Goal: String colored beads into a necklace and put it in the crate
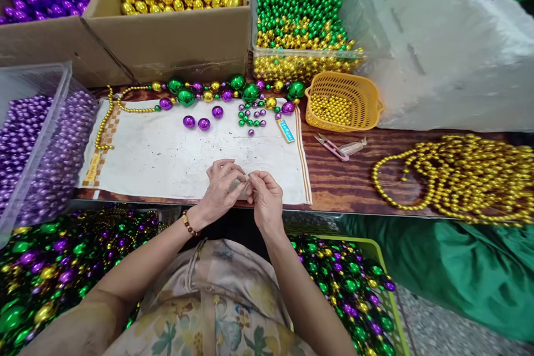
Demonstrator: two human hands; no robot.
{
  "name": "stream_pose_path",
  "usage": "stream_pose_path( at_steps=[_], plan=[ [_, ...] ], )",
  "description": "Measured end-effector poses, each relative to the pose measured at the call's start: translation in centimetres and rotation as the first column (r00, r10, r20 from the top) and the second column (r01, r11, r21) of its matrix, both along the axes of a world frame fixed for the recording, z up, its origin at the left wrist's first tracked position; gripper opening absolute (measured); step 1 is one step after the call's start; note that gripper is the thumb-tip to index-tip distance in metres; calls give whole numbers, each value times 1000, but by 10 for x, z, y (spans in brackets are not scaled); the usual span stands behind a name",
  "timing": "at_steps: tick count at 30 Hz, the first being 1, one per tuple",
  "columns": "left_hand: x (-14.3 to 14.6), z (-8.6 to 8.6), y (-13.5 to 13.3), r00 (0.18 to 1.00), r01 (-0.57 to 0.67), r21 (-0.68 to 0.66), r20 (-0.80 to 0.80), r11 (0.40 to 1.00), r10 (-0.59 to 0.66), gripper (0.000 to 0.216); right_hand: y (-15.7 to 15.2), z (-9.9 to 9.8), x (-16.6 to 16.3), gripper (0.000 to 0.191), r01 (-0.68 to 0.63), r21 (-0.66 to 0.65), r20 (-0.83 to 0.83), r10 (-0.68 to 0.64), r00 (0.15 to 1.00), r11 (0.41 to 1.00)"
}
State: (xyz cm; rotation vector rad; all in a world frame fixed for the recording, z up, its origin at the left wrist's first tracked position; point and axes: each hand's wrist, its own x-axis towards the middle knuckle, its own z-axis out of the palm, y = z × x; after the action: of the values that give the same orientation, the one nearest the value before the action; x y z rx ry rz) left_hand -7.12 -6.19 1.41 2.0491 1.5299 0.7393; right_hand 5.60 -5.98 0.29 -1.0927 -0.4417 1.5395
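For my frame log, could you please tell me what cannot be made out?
Head view:
- Whatever the left hand and right hand pinch: hidden by the fingertips.
- Box of purple beads: cut by the top edge.
- Blue label on the white cloth: print too small.
- Pink tool beside the yellow basket: too small to identify.

I see a brown-and-gold beaded bracelet (189,224) just behind the left hand (221,186), and a pale floral garment (217,311) below both wrists.

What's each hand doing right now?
Left hand: fingers pinched shut; what they grip cannot be told.
Right hand: pinched shut against the left; contents likewise unclear.
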Motion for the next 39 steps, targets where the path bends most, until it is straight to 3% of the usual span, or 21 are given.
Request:
stream_pose_path(
  at_steps=[11,19,24,28,33,37,39],
  plan=[
    [18,14,71,1000,11,-182,-1,983,-12,15,11,-8,45,24,81,31,52,-83,995,996],
    [-20,-1,60,989,-145,-110,-8,983,145,16,2,-15,56,24,41,21,117,-43,992,999],
    [-52,0,52,969,-249,-103,-21,963,248,14,-3,-19,63,24,-24,23,189,19,982,999],
    [-73,2,48,955,-296,-66,-59,953,292,13,-7,-21,70,25,1,35,256,-10,966,999],
    [-65,-2,33,980,-144,-11,-142,989,141,10,-11,-19,81,25,132,56,316,-143,938,990],
    [-18,-7,20,972,116,-32,-201,993,-120,12,-13,-16,88,25,221,66,325,-230,917,973],
    [5,-8,17,952,188,-61,-233,980,-197,11,-15,-16,89,25,214,60,331,-221,917,975]
  ],
)
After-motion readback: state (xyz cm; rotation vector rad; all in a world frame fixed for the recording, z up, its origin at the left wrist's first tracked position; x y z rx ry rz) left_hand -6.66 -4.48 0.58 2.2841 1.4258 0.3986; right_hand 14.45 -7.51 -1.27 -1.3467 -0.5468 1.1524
